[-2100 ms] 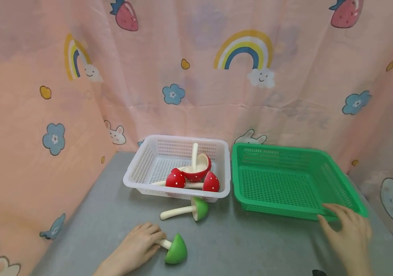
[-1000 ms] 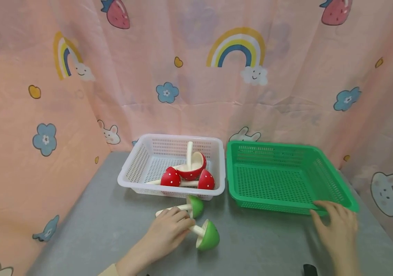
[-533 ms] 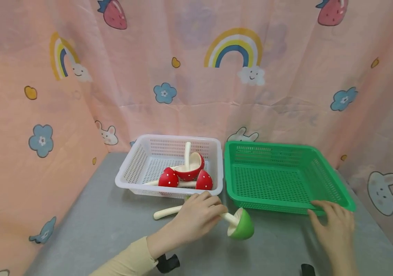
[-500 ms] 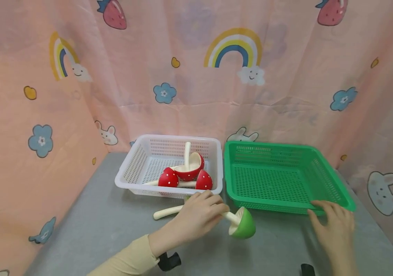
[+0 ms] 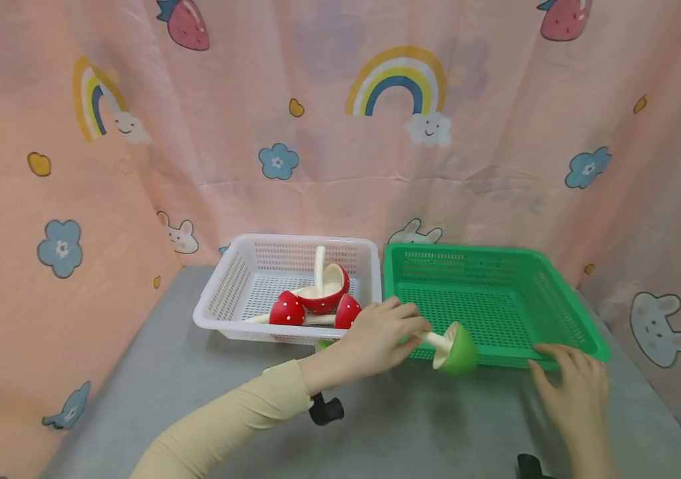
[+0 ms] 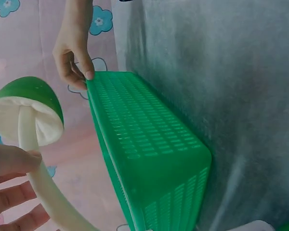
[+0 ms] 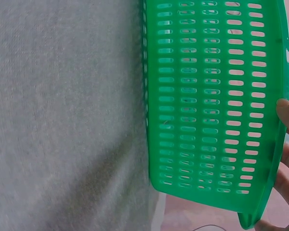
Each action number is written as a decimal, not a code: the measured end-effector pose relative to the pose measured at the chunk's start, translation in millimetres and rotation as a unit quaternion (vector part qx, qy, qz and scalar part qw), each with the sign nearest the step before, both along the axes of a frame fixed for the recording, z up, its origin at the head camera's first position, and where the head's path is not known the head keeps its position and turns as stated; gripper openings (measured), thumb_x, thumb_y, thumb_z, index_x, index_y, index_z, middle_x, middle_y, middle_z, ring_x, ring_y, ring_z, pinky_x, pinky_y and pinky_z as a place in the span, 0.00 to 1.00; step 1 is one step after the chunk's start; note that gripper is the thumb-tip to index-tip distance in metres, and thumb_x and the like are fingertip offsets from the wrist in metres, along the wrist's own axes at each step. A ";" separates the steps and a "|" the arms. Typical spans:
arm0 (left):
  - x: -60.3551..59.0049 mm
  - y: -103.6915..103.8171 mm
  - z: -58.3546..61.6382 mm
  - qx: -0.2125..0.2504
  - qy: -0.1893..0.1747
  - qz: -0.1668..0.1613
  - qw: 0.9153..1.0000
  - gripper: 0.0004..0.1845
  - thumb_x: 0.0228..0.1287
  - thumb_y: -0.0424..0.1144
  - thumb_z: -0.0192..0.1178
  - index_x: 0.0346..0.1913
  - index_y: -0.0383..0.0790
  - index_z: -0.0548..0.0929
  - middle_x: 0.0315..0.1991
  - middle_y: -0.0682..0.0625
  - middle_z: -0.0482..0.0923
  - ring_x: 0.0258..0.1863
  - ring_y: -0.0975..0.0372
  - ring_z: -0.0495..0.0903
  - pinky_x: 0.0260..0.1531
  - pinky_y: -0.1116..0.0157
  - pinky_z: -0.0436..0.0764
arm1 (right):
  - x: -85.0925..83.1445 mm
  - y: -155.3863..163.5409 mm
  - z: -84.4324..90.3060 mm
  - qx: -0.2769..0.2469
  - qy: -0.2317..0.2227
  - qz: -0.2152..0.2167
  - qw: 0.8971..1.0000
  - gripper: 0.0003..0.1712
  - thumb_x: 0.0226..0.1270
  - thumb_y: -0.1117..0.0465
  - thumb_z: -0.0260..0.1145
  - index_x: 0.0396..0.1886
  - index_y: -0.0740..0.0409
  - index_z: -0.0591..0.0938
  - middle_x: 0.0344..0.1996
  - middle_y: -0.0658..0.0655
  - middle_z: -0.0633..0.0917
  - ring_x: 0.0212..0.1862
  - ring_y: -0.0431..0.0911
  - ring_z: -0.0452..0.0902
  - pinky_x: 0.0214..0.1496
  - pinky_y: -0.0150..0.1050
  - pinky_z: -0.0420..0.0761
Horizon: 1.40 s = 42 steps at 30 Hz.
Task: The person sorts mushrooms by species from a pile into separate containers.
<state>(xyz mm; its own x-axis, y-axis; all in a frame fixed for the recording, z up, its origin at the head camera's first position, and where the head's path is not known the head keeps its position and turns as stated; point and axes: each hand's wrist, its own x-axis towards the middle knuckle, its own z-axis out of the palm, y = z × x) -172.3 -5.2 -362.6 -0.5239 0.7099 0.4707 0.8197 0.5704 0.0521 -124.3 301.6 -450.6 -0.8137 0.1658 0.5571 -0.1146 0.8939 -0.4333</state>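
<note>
My left hand (image 5: 379, 338) pinches the pale stem of a toy mushroom with a green cap (image 5: 459, 349), held up in front of the green basket (image 5: 496, 362). In the left wrist view, thumb and fingers sit around the curved stem (image 6: 50, 195). My right hand (image 5: 576, 386) grips the basket's front rim near its right corner, with the thumb (image 7: 288, 115) on the outer side and the fingers past the rim. A second green mushroom (image 5: 324, 344) lies in front of the white basket, mostly hidden behind my left arm.
The white basket (image 5: 209, 320) stands left of the green one and holds several red mushrooms (image 5: 287, 309) with white dots. Both baskets rest on a grey tabletop (image 5: 245, 379). A pink patterned curtain (image 5: 340, 166) closes off the back and sides.
My left hand has lifted the green mushroom off the table and carried it right and forward to the green basket's front. My right hand stays at that basket's rim.
</note>
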 end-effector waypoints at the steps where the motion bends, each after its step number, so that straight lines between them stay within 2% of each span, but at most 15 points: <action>1: -3.1 3.5 1.2 -0.004 -0.011 0.001 1.000 0.11 0.61 0.43 0.65 0.46 0.52 0.85 0.41 0.60 0.82 0.35 0.67 0.73 0.26 0.81 0.65 | 0.4 0.1 0.0 0.000 0.000 0.000 1.000 0.15 0.55 0.70 0.69 0.44 0.61 0.81 0.47 0.68 0.78 0.50 0.63 0.67 0.55 0.59 0.60; 8: -26.3 24.9 8.5 -0.023 -0.119 0.000 0.993 0.12 0.61 0.42 0.65 0.48 0.50 0.85 0.41 0.58 0.83 0.35 0.68 0.75 0.26 0.82 0.69 | 0.9 1.0 -0.5 -0.001 0.015 0.006 1.000 0.16 0.53 0.70 0.71 0.43 0.60 0.82 0.46 0.67 0.79 0.49 0.62 0.68 0.53 0.56 0.61; 12: -39.6 35.5 8.4 -0.005 -0.185 -0.002 0.983 0.11 0.64 0.40 0.62 0.47 0.48 0.86 0.38 0.57 0.82 0.31 0.68 0.73 0.24 0.80 0.69 | 0.9 1.6 0.0 -0.002 0.021 0.010 1.000 0.16 0.52 0.70 0.71 0.43 0.60 0.82 0.46 0.67 0.80 0.49 0.62 0.68 0.52 0.56 0.61; 16: -50.2 44.7 5.7 -0.003 -0.233 0.017 0.972 0.10 0.65 0.40 0.60 0.48 0.48 0.86 0.36 0.57 0.80 0.28 0.69 0.71 0.23 0.78 0.69 | 1.1 1.1 0.3 -0.002 0.011 0.009 1.000 0.16 0.54 0.69 0.70 0.44 0.59 0.82 0.47 0.67 0.79 0.51 0.62 0.67 0.54 0.58 0.60; 20: -57.5 55.1 0.5 -0.028 -0.245 0.040 0.968 0.10 0.66 0.41 0.60 0.47 0.49 0.86 0.35 0.58 0.80 0.27 0.69 0.71 0.21 0.77 0.70 | 1.3 0.7 -0.1 -0.006 0.000 0.007 1.000 0.16 0.55 0.69 0.70 0.44 0.59 0.81 0.48 0.67 0.79 0.53 0.63 0.66 0.58 0.62 0.59; 26: -64.7 73.4 -8.9 -0.072 -0.245 0.047 0.966 0.08 0.67 0.41 0.59 0.44 0.49 0.87 0.31 0.59 0.83 0.22 0.69 0.69 0.16 0.76 0.67 | 1.3 1.2 0.1 -0.004 0.012 0.004 1.000 0.16 0.53 0.69 0.71 0.43 0.59 0.81 0.47 0.67 0.79 0.52 0.64 0.67 0.58 0.63 0.60; 30: -66.8 83.5 -12.6 -0.097 -0.272 0.062 0.955 0.09 0.67 0.42 0.59 0.45 0.50 0.87 0.35 0.57 0.84 0.20 0.68 0.70 0.15 0.75 0.68 | 0.6 2.4 0.7 0.001 0.019 0.005 1.000 0.16 0.53 0.70 0.71 0.43 0.59 0.82 0.46 0.67 0.79 0.51 0.63 0.67 0.56 0.61 0.61; 35: -68.3 90.6 -17.5 -0.118 -0.308 0.078 0.941 0.09 0.66 0.42 0.61 0.46 0.50 0.87 0.41 0.57 0.85 0.25 0.68 0.74 0.21 0.74 0.72 | 0.5 3.3 0.8 0.001 0.019 0.009 1.000 0.16 0.53 0.69 0.71 0.43 0.59 0.82 0.46 0.66 0.80 0.50 0.62 0.67 0.53 0.58 0.61; 40: -69.1 90.7 -23.8 -0.130 -0.339 0.081 0.928 0.08 0.66 0.41 0.60 0.43 0.48 0.87 0.38 0.56 0.85 0.26 0.67 0.74 0.25 0.74 0.73 | 1.3 2.9 0.9 0.000 0.004 0.007 1.000 0.15 0.54 0.68 0.70 0.44 0.58 0.82 0.47 0.67 0.80 0.51 0.62 0.67 0.54 0.59 0.60; 42: -69.6 90.1 -26.5 -0.135 -0.343 0.081 0.926 0.08 0.66 0.41 0.60 0.42 0.47 0.87 0.37 0.55 0.85 0.27 0.67 0.75 0.26 0.74 0.73 | 1.8 2.5 0.3 -0.002 -0.002 0.005 1.000 0.15 0.55 0.68 0.70 0.44 0.58 0.82 0.48 0.67 0.79 0.52 0.63 0.67 0.55 0.61 0.60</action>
<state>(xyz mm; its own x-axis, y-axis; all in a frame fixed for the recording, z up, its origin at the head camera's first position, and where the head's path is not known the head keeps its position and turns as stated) -241.9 84.9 -389.1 -0.7447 0.6385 -0.1943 0.5488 0.7515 0.3661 -122.5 304.1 -450.3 -0.8179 0.1590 0.5529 -0.1220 0.8913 -0.4367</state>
